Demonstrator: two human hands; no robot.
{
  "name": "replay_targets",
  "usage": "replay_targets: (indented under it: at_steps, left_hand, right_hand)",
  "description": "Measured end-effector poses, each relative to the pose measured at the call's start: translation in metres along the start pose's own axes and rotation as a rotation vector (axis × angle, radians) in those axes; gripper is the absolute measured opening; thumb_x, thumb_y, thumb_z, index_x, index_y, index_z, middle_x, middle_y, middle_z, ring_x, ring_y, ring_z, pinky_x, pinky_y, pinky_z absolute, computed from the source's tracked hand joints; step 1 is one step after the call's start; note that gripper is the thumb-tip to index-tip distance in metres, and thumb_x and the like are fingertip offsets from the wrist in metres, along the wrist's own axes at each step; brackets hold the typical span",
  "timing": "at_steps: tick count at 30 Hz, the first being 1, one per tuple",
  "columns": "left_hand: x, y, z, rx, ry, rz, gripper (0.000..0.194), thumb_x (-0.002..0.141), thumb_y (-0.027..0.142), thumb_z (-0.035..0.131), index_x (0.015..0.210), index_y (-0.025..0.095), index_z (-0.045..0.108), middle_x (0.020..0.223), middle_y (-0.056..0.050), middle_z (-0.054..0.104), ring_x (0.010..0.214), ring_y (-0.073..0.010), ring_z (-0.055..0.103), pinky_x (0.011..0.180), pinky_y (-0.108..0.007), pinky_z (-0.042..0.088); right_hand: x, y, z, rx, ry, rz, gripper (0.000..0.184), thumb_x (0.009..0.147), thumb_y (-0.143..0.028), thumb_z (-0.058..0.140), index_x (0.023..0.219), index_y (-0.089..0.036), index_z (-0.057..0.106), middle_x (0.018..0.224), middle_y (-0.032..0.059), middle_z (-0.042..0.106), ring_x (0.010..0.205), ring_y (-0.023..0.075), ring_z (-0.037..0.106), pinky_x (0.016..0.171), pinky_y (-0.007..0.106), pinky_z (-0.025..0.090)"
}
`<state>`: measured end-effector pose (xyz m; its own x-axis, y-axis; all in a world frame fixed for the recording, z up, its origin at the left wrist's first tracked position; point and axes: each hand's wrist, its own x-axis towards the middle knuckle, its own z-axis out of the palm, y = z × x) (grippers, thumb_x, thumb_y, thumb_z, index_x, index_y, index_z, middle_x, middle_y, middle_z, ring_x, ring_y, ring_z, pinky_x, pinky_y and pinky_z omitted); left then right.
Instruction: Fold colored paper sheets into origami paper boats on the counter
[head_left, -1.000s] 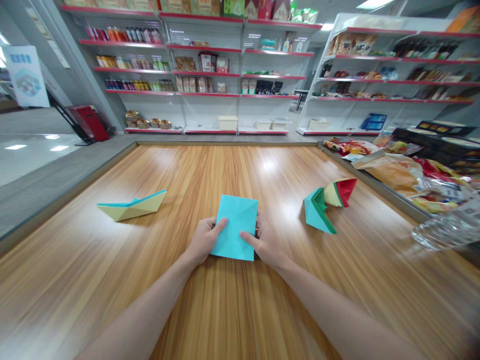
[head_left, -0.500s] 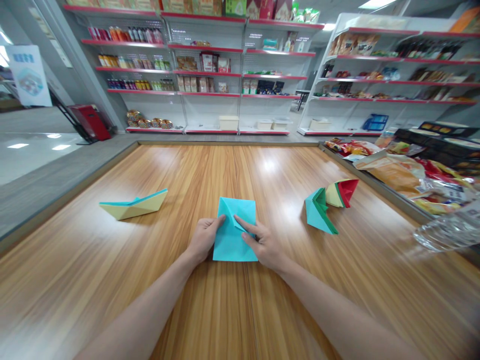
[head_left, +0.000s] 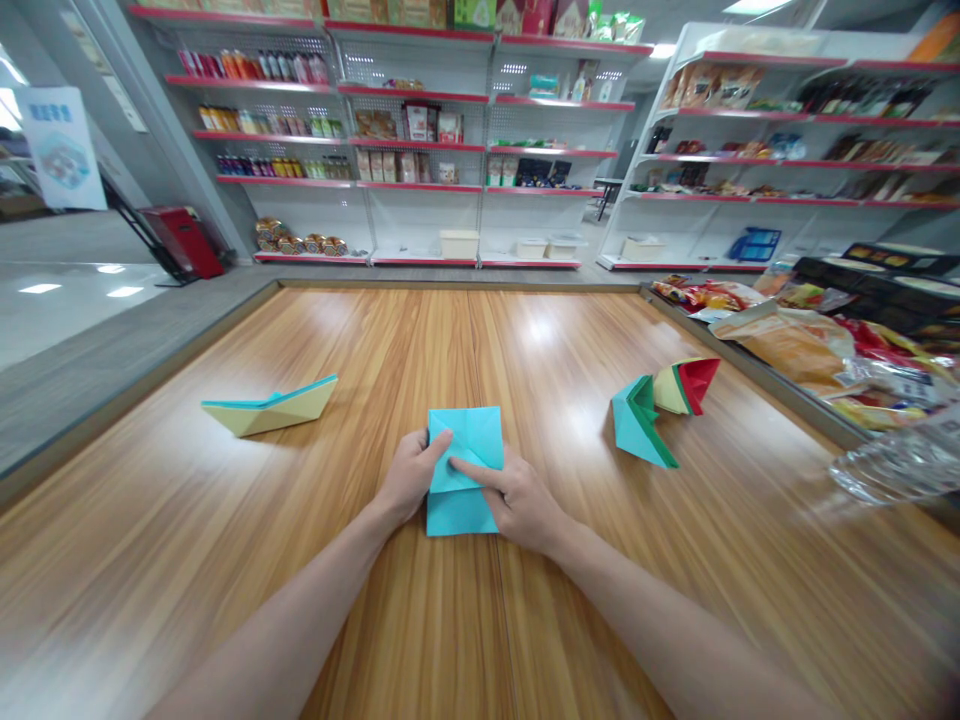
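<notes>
A folded turquoise paper lies flat on the wooden table, in front of me at the middle. My left hand grips its left edge, thumb on top. My right hand lies over its right side, the index finger pressing across the paper toward the left. A flap of the paper is folded over under that finger.
A yellow and turquoise paper boat sits to the left. A green paper boat and a red and yellow one sit to the right. Snack bags fill a bin along the right edge. Store shelves stand behind.
My right hand has moved leftward over the paper, folding its right side inward. The visible sheet is narrower. My left hand has stayed on the left edge.
</notes>
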<state>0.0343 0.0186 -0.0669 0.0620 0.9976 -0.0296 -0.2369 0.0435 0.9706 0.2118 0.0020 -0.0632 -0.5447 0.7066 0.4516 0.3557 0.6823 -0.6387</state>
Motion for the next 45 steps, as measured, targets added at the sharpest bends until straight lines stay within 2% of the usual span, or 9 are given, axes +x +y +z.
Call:
replay_targets:
  at_steps: [5, 8, 11, 18, 25, 29, 34, 36, 45]
  left_hand:
    - [0.003, -0.005, -0.004, 0.033, 0.047, 0.022, 0.033, 0.071, 0.045, 0.068, 0.075, 0.012, 0.063, 0.065, -0.002, 0.063, 0.056, -0.0138, 0.056, 0.054, -0.024, 0.044]
    - [0.003, -0.005, -0.004, 0.06, 0.074, 0.046, 0.032, 0.07, 0.044, 0.07, 0.074, 0.012, 0.063, 0.066, -0.002, 0.063, 0.057, -0.0133, 0.055, 0.055, -0.023, 0.043]
    - [0.002, -0.003, -0.002, 0.087, 0.11, 0.069, 0.033, 0.07, 0.045, 0.069, 0.07, 0.013, 0.061, 0.063, 0.0, 0.059, 0.056, -0.0118, 0.052, 0.052, -0.021, 0.04]
    - [0.001, -0.002, 0.002, 0.096, 0.217, 0.042, 0.052, 0.076, 0.056, 0.056, 0.049, 0.02, 0.031, 0.043, 0.007, 0.031, 0.037, -0.0052, 0.024, 0.035, -0.019, 0.017]
    - [-0.003, 0.002, 0.005, 0.127, 0.248, 0.087, 0.056, 0.076, 0.054, 0.058, 0.048, 0.021, 0.022, 0.043, 0.008, 0.024, 0.038, -0.0038, 0.018, 0.036, -0.019, 0.011]
    - [-0.004, 0.001, 0.006, 0.148, 0.222, 0.108, 0.055, 0.078, 0.054, 0.055, 0.047, 0.021, 0.024, 0.044, 0.007, 0.025, 0.038, -0.0043, 0.02, 0.036, -0.019, 0.013]
    - [-0.006, 0.002, 0.007, 0.206, 0.093, 0.101, 0.044, 0.077, 0.054, 0.057, 0.058, 0.016, 0.047, 0.052, 0.003, 0.042, 0.045, -0.0074, 0.035, 0.04, -0.019, 0.026]
    - [-0.006, 0.002, 0.007, 0.249, 0.061, 0.1, 0.044, 0.075, 0.054, 0.059, 0.058, 0.015, 0.05, 0.052, 0.003, 0.043, 0.046, -0.0078, 0.036, 0.041, -0.019, 0.026]
    - [-0.005, -0.002, 0.004, 0.316, 0.063, 0.104, 0.054, 0.078, 0.056, 0.055, 0.047, 0.018, 0.033, 0.046, 0.006, 0.028, 0.041, -0.0055, 0.024, 0.039, -0.021, 0.015]
  right_hand:
    - [0.001, -0.005, -0.009, 0.129, -0.013, 0.015, 0.038, 0.083, -0.022, 0.053, 0.12, -0.024, 0.061, 0.116, 0.0076, 0.06, 0.102, 0.0219, 0.058, 0.089, 0.037, 0.045]
    - [0.003, -0.005, -0.011, 0.209, -0.031, 0.116, 0.032, 0.087, -0.031, 0.05, 0.115, -0.022, 0.064, 0.103, 0.0061, 0.067, 0.089, 0.0196, 0.062, 0.08, 0.033, 0.048]
    - [0.003, -0.003, -0.008, 0.226, -0.039, 0.2, 0.032, 0.088, -0.031, 0.05, 0.116, -0.023, 0.064, 0.091, 0.0032, 0.07, 0.08, 0.0175, 0.064, 0.074, 0.03, 0.049]
    - [0.002, -0.004, -0.006, 0.308, -0.134, 0.163, 0.031, 0.089, -0.026, 0.049, 0.114, -0.022, 0.065, 0.089, 0.0024, 0.07, 0.073, 0.0151, 0.062, 0.069, 0.027, 0.048]
    - [0.001, -0.007, -0.007, 0.268, -0.107, 0.149, 0.027, 0.089, -0.027, 0.049, 0.106, -0.02, 0.069, 0.078, 0.0003, 0.069, 0.064, 0.0118, 0.06, 0.06, 0.022, 0.046]
    - [0.003, -0.006, -0.008, 0.314, -0.054, 0.172, 0.025, 0.088, -0.026, 0.051, 0.104, -0.022, 0.07, 0.089, 0.0008, 0.072, 0.077, 0.0148, 0.065, 0.071, 0.025, 0.049]
    - [0.003, 0.003, -0.007, 0.35, 0.072, 0.285, 0.024, 0.087, -0.028, 0.053, 0.103, -0.025, 0.07, 0.101, 0.0016, 0.071, 0.091, 0.0193, 0.066, 0.084, 0.033, 0.049]
    - [0.003, 0.006, -0.007, 0.355, 0.11, 0.312, 0.023, 0.086, -0.028, 0.054, 0.103, -0.025, 0.07, 0.101, 0.0018, 0.071, 0.093, 0.0202, 0.066, 0.085, 0.035, 0.049]
    - [0.004, 0.005, -0.008, 0.396, 0.09, 0.327, 0.023, 0.086, -0.03, 0.054, 0.101, -0.024, 0.07, 0.102, 0.0022, 0.071, 0.095, 0.0205, 0.065, 0.087, 0.037, 0.048]
